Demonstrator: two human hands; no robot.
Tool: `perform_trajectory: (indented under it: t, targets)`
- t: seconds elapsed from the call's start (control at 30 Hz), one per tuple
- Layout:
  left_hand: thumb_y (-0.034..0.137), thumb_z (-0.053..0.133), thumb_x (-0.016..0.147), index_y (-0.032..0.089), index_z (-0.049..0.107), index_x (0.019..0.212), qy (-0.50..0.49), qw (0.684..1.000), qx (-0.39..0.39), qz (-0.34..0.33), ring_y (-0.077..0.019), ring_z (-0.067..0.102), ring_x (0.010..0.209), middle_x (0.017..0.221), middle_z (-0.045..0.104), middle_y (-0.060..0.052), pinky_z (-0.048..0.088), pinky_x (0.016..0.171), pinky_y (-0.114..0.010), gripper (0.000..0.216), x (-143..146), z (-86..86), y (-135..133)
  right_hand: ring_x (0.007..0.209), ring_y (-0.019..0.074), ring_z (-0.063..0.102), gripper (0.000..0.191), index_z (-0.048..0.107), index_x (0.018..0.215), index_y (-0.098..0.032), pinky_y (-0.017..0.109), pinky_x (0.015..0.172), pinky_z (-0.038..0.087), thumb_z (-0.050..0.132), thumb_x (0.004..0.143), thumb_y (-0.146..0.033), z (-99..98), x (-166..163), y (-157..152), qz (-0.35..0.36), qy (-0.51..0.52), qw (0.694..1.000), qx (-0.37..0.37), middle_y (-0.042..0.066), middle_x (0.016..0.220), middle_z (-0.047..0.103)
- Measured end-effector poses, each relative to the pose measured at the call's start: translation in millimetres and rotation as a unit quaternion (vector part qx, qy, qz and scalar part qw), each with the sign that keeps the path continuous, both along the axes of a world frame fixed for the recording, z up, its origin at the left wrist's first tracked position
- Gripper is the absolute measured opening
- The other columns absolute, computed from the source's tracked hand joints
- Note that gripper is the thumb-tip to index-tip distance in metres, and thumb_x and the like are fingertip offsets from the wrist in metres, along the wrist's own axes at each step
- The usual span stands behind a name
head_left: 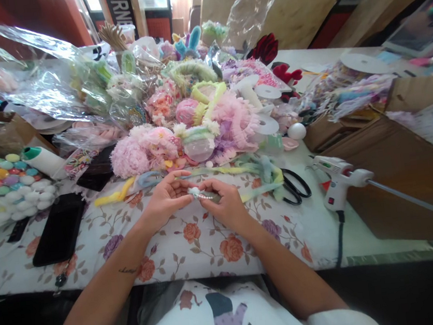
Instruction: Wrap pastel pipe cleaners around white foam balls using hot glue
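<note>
Just over the flowered cloth, both my hands meet at a small piece with white beaded or ruffled trim (195, 191) and a dull grey-green part; its exact kind is too small to make out. My left hand (165, 195) pinches the white end between thumb and fingers, the index finger raised and curved. My right hand (227, 203) grips the grey-green side, its fingers closed around it. Behind the hands lies a pastel yellow, green and blue fabric strip (221, 170). Black-handled scissors (296, 185) rest right of my right hand, partly over by the strip's end.
A white glue gun (336, 180) with a glue stick stands at right, its cord (340, 242) crossing the table edge, before a cardboard box (409, 177). Fluffy pink trims (140, 150) pile up behind. At left lie a black phone (58, 230) and bagged pom-poms (13, 198).
</note>
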State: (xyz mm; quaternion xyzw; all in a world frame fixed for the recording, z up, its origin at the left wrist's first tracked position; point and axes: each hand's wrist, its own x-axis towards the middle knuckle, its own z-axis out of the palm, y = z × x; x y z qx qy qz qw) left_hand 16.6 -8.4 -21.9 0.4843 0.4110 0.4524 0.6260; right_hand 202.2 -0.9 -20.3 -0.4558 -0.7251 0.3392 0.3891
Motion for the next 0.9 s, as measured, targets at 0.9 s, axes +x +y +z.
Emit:
perform_trajectory:
  t: [0.9]
  targets:
    - [0.02, 0.071, 0.078, 0.02, 0.058, 0.112, -0.008, 0.999, 0.045, 0.003, -0.0148, 0.062, 0.08, 0.097, 0.068, -0.006, 0.047, 0.066, -0.024, 0.036, 2.3, 0.4, -2.0, 0.049, 0.01, 0.046, 0.011, 0.068, 0.085, -0.021, 0.022, 0.05, 0.038, 0.062, 0.082, -0.029, -9.5, -5.0, -5.2, -0.02, 0.012, 0.998, 0.065, -0.004, 0.057, 0.055]
